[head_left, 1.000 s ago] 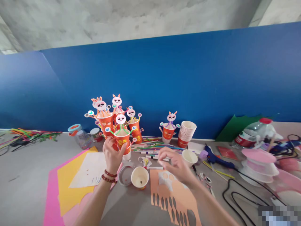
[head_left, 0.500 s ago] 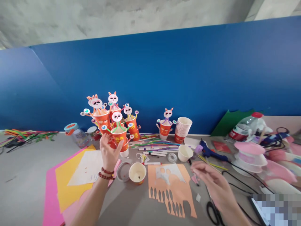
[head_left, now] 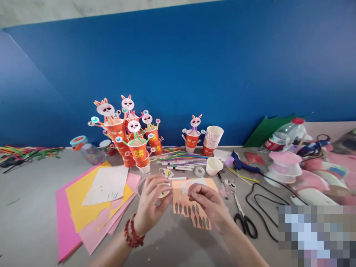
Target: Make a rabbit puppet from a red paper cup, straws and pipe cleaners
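My left hand (head_left: 154, 203), with a red bead bracelet on the wrist, is raised over the table with its fingers curved and the thumb apart, holding nothing visible. Behind it, a paper cup (head_left: 164, 193) is mostly hidden. My right hand (head_left: 208, 203) has its fingertips pinched together; whatever may be between them is too small to tell. Beneath and between the hands lies an orange paper sheet (head_left: 178, 196) with leaf-shaped cut-outs. Beyond the left hand stand stacked red paper cups (head_left: 138, 150) topped with rabbit figures. Another rabbit cup (head_left: 192, 140) stands apart.
A stack of paper cups (head_left: 213, 139) stands against the blue partition. Black-handled scissors (head_left: 244, 218), a blue glue gun (head_left: 241, 163) and its black cable lie rightward. Coloured paper sheets (head_left: 68, 207) spread at left. Markers and pipe cleaners (head_left: 180, 157) lie behind.
My left hand has left the rabbit cups and come down toward me. My right hand has moved left over the orange sheet, bringing the two hands closer. The view has tilted down.
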Tool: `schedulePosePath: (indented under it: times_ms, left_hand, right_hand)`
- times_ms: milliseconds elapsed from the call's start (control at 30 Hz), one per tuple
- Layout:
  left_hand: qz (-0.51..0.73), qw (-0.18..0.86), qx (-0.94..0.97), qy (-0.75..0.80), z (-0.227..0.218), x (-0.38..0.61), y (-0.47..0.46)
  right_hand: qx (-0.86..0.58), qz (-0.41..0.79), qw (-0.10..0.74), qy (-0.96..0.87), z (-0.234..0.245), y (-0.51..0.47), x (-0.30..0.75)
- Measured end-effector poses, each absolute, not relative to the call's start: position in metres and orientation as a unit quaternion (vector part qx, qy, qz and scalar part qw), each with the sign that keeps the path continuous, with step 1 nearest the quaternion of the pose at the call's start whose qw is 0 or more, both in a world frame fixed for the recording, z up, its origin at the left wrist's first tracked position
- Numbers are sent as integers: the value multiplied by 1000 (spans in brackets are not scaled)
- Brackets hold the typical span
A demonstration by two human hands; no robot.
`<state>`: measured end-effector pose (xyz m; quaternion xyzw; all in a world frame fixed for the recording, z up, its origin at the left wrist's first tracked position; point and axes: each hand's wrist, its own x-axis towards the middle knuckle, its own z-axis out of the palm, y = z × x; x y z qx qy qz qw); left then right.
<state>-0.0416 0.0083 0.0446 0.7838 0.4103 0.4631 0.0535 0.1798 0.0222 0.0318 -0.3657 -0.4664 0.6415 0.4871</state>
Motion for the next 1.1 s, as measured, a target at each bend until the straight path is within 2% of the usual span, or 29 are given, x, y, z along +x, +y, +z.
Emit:
schedulePosePath:
  times_ms: [233,533,767,1100]
  left_hand:
    - [439,132,812,361,50,-9,4]
    - [447,92,822,341,52,-10,1]
    - [468,220,755,403,53,-12,9]
    - [439,338,725,408,45,-1,10]
  right_hand:
    - [-352,666,483,-446,34,7,174]
    - [-352,632,466,-509,28,-1,169]
    - [-321,601,459,-570,25,-5,168]
    - [-350,484,416,-685,24,-5,174]
